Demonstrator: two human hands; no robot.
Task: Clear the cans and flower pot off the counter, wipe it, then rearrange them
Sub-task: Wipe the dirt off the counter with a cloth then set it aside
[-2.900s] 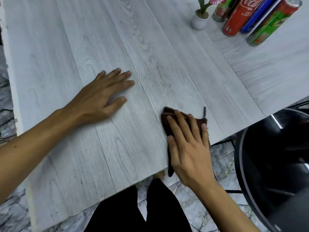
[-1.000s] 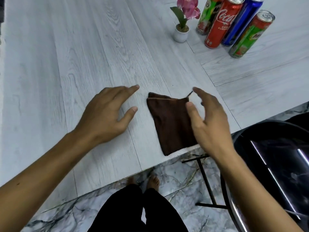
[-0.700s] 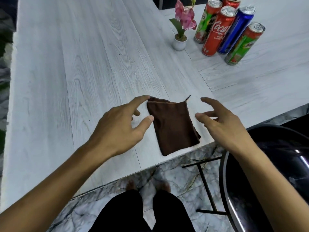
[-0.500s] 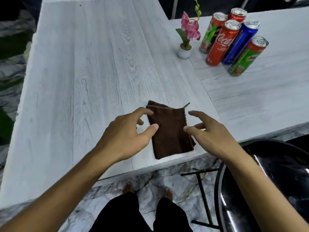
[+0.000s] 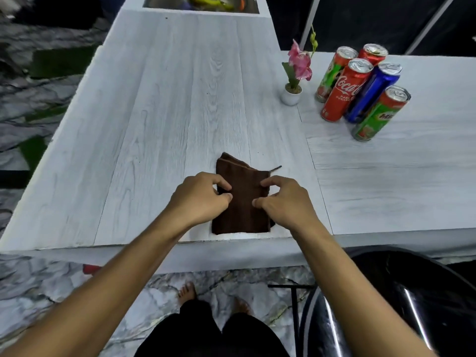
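Note:
A folded brown cloth (image 5: 242, 202) lies flat near the front edge of the white wood-grain counter (image 5: 167, 112). My left hand (image 5: 199, 198) pinches the cloth's left edge and my right hand (image 5: 282, 202) pinches its right edge. At the back right, on the adjoining counter section, stand a small white flower pot (image 5: 291, 97) with a pink flower and several upright cans: a red Coca-Cola can (image 5: 345, 91), a blue can (image 5: 372, 94), a green Milo can (image 5: 381, 114) and two more behind them.
A black round chair (image 5: 401, 300) stands at the lower right below the counter edge. A sink (image 5: 201, 3) with items lies at the counter's far end. Marble floor and my bare feet show below.
My right hand stopped wiping and laid the cloth flat. Both hands then closed in from the sides and now grip the cloth's edges. The view has pulled back.

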